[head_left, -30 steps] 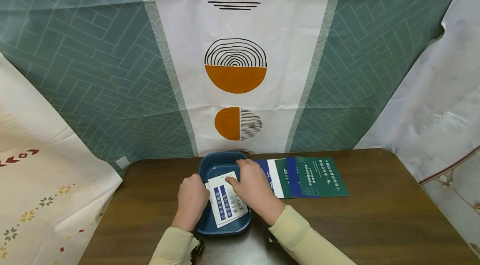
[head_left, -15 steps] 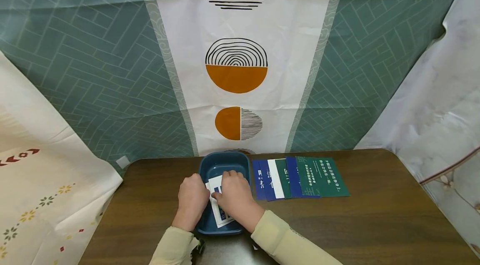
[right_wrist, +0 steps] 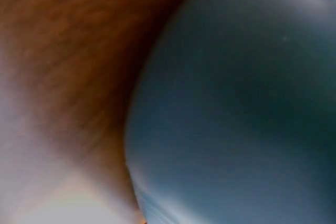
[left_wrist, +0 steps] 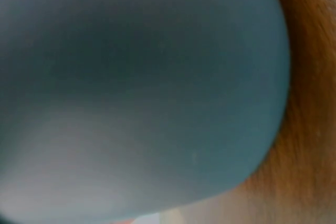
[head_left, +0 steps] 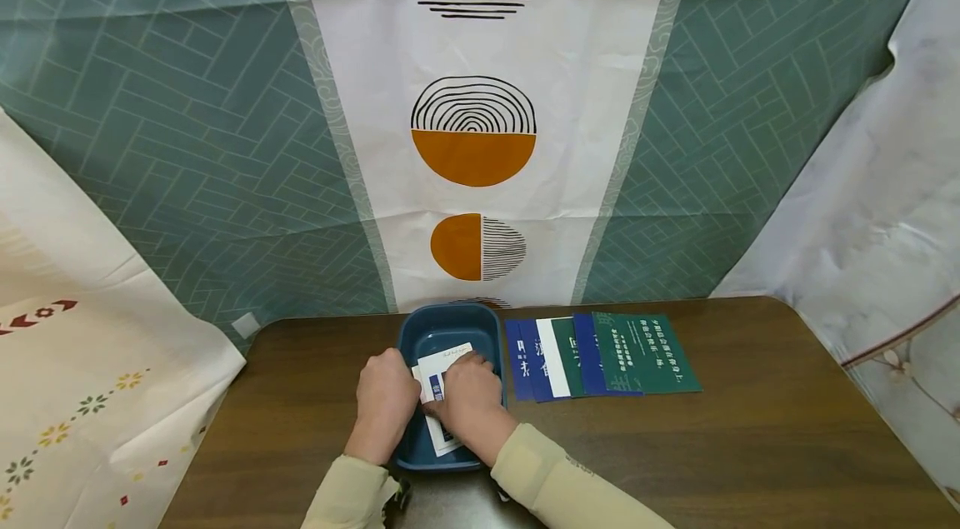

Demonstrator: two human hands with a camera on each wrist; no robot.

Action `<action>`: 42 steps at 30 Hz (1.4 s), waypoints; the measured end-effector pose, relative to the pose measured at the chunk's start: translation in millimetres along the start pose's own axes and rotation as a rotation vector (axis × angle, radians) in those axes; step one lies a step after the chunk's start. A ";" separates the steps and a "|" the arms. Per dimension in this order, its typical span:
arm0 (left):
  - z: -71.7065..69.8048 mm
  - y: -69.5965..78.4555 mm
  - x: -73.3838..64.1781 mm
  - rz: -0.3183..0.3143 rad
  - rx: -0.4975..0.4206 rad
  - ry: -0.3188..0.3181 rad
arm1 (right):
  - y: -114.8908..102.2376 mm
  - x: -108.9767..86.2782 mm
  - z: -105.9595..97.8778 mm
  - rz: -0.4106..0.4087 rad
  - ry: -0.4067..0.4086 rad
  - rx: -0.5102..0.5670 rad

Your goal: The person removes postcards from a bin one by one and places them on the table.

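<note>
A dark blue rectangular tray (head_left: 442, 329) stands on the table with a few white printed cards (head_left: 444, 356) lying aslant in it. My left hand (head_left: 386, 396) is curled over the tray's left rim and grips it, beside the cards' left edge. My right hand (head_left: 474, 402) lies across the top card, thumb at its left side and fingers bent toward its right side; the fingertips are hidden. Only the blurred blue tray wall (left_wrist: 157, 103) fills most of the left wrist view. Likewise the tray (right_wrist: 236, 108) takes up most of the right wrist view.
Right of the tray, a row of overlapping blue, white and green cards (head_left: 652, 354) lies on the brown wooden table (head_left: 675, 454). A patterned green and white cloth (head_left: 315, 137) hangs behind the table. White fabric (head_left: 885, 246) hangs along the right side.
My right hand has come left and down from the tray's right rim onto the top card, then settled slightly farther down it. My left hand and the tray stay in place.
</note>
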State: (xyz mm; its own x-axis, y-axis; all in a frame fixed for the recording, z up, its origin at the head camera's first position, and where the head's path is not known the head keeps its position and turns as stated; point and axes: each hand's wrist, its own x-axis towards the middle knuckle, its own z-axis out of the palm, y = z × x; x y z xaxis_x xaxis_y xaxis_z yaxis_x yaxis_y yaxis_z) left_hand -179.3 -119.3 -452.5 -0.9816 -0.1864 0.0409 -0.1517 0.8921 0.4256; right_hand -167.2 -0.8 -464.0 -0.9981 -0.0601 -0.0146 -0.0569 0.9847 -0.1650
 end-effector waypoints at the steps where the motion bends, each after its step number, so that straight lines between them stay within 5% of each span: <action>1: -0.3 0.1 0.0 0.000 0.000 0.000 | 0.5 -0.4 0.6 0.001 0.001 -0.010; 20: -5.1 -6.5 3.6 0.013 -0.086 0.014 | 0.6 4.2 3.3 0.000 -0.003 -0.010; 31: -22.0 -7.2 4.8 -0.048 -0.170 -0.174 | -3.8 4.5 11.8 0.013 0.062 -0.114; 42: -26.0 -5.0 9.0 -0.052 -0.157 -0.115 | -6.2 3.3 9.0 0.004 0.071 -0.109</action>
State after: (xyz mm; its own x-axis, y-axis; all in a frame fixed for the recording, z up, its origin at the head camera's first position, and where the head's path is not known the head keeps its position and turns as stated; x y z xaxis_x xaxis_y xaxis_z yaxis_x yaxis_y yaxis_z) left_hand -184.3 -136.2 -430.7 -0.9810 -0.1745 -0.0850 -0.1919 0.8055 0.5607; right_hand -169.9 -8.6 -471.9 -0.9973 -0.0480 0.0558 -0.0511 0.9971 -0.0564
